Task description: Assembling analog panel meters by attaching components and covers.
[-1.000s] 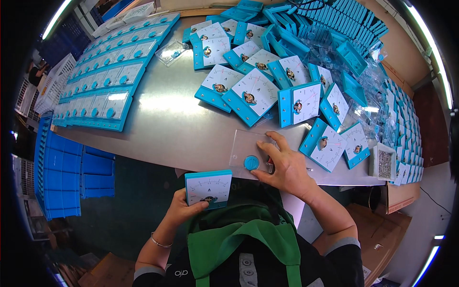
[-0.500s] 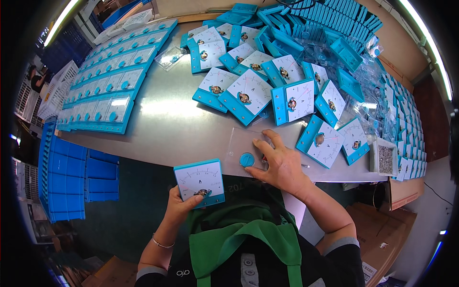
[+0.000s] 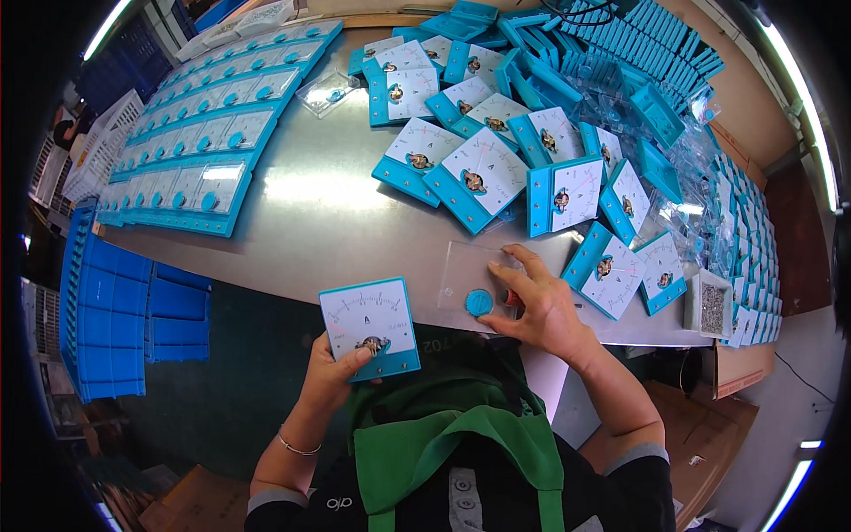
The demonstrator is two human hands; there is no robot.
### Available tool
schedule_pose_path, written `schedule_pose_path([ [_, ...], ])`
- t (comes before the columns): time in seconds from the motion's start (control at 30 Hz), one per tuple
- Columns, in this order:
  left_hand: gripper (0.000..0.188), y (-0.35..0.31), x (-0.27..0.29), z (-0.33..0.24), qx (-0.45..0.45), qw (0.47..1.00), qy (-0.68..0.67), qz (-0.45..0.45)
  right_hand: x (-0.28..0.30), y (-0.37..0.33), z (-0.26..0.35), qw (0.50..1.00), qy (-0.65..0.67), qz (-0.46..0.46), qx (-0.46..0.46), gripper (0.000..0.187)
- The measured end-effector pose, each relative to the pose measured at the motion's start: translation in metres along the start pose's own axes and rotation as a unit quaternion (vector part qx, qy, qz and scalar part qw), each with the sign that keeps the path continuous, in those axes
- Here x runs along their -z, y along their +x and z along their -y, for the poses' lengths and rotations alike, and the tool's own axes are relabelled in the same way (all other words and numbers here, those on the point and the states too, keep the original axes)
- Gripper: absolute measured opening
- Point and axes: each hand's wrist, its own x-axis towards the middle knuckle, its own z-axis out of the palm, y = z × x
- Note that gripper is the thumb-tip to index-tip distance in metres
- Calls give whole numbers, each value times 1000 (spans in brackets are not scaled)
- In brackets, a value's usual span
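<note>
My left hand (image 3: 333,371) is closed on a square panel meter (image 3: 365,312) with a white dial and teal base, its thumb by the coil opening. It holds the meter tilted in front of the table's near edge. On the metal table lies a clear plastic meter cover (image 3: 459,270) with a round teal disc (image 3: 480,302). My right hand (image 3: 551,310) spans the cover's right part, thumb at the near edge and curved fingertips on the far side. A red piece (image 3: 512,299) shows under that palm; the rest of it is hidden.
Several uncovered meters (image 3: 475,182) crowd the table beyond my hands. Rows of covered meters (image 3: 199,146) stand at the left. Teal housings (image 3: 656,121) and clear covers pile up at the back right. A white tray of small metal parts (image 3: 710,301) sits at the right edge.
The view has shifted, so the table's things appear farther right. The meter in my left hand is slightly higher in the picture. My right hand keeps its place at the cover.
</note>
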Motion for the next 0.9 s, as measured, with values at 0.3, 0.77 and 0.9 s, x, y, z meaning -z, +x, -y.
schedule_pose_path([
  [0.3,55,18,-36,-17,115,975,-171,89,42,15,34,988,155,30,5,60],
  [0.77,61,24,-77,-6,195,938,-213,191,35,10,38,970,202,124,-56,61],
  [0.9,63,22,-80,-4,198,935,-219,194,36,5,33,966,210,138,-62,61],
])
